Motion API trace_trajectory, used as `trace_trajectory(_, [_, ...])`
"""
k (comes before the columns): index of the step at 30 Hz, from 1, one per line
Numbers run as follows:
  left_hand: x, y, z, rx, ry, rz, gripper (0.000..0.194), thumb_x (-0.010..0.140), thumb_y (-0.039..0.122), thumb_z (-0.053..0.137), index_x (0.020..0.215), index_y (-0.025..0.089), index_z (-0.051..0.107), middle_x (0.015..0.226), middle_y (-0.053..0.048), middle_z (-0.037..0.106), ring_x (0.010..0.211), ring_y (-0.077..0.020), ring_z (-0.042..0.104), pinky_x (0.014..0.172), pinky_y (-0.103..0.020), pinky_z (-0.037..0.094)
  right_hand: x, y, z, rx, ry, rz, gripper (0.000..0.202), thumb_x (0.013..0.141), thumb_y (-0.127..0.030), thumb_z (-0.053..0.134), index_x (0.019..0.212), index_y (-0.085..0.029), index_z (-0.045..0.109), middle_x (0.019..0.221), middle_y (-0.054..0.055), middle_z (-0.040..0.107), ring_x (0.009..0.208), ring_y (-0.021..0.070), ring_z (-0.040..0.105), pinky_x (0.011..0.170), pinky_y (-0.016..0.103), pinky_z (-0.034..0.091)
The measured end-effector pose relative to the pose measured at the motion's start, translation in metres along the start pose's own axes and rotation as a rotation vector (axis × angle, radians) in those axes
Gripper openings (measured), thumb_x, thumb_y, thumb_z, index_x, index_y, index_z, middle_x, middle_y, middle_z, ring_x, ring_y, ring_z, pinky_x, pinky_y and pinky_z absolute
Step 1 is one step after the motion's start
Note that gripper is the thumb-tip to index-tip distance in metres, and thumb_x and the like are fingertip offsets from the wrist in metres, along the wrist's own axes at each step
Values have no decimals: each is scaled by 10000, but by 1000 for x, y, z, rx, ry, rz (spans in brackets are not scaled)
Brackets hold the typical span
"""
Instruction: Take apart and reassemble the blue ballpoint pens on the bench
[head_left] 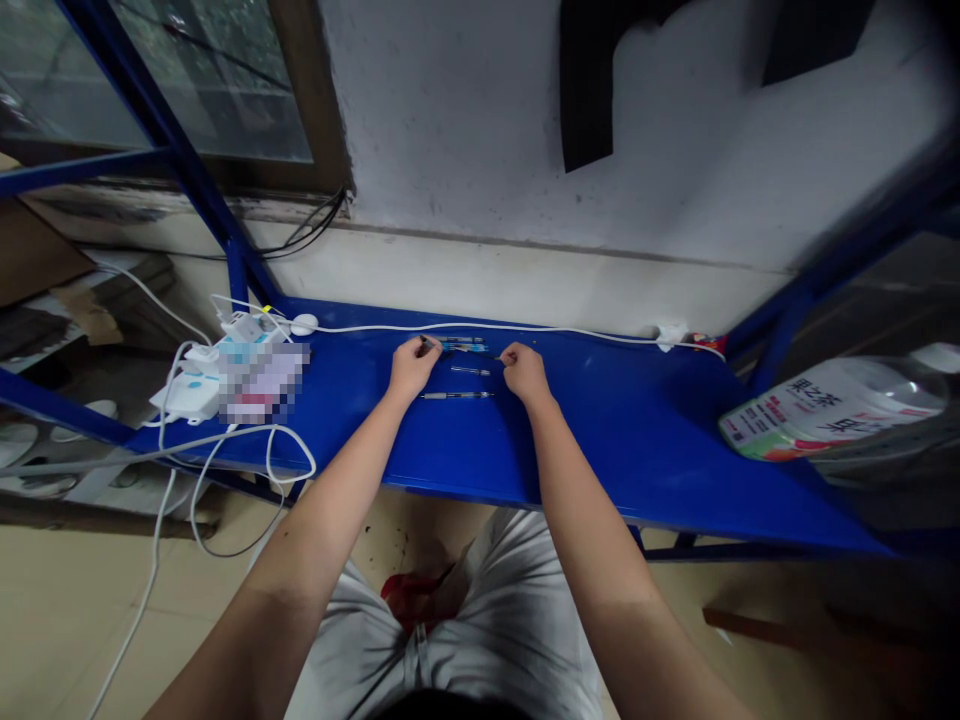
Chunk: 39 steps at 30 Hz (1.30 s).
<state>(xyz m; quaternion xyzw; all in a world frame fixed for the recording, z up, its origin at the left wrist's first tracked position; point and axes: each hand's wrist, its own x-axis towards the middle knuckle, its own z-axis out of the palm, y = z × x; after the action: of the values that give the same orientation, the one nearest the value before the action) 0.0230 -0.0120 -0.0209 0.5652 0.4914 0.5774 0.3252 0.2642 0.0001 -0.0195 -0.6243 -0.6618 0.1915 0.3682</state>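
Note:
My left hand (414,366) is closed over the blue shelf, with a short dark pen part (426,344) showing between thumb and fingers. Opposite it, my right hand (525,371) pinches a thin dark piece (489,357), likely part of a pen, pointing left. Between the hands several pens (469,346) with blue and dark parts lie close together. Nearer to me rests a short clear pen piece (470,371). Closest to the front edge, a pen with a clear grip (456,395) lies crosswise. The fingertips are too small to show finer detail.
The blue shelf (600,430) backs onto a wall. At left sit white power strips (191,392) with tangled cables, beside a blurred pinkish packet (270,385). A white cable (465,325) runs along the back. A large plastic bottle (825,410) stands at right.

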Motion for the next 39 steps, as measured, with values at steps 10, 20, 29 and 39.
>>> trace_trajectory(10, [-4,1,4,228,-69,43,101,871,262,703,868,190,774,787,-30,746,724,-198,642,733,-296,485,-3,-4,12,-115,-30,-101,273,815,-21,529,829,-186,746,925,97,745,910,234,677,854,325,491])
trace_trajectory(20, [1,-5,-2,331,57,2,175,872,270,746,1009,194,669,737,3,662,714,-178,630,702,-284,459,-4,-14,13,7,-52,-59,250,914,-124,568,976,-182,804,1027,102,785,960,234,709,893,330,525])
trace_trajectory(29, [3,-6,-14,648,24,17,104,902,231,722,954,190,802,939,-87,685,879,-237,648,832,-348,485,-5,-18,8,119,-21,49,268,880,-169,534,929,-170,797,878,74,784,817,218,699,816,318,521])
trace_trajectory(39, [2,-5,-19,720,-59,10,137,875,228,744,1002,249,790,928,-53,715,894,-226,652,784,-334,499,-3,-14,10,160,-10,69,240,853,-167,544,880,-180,782,865,62,780,825,214,696,805,308,504])
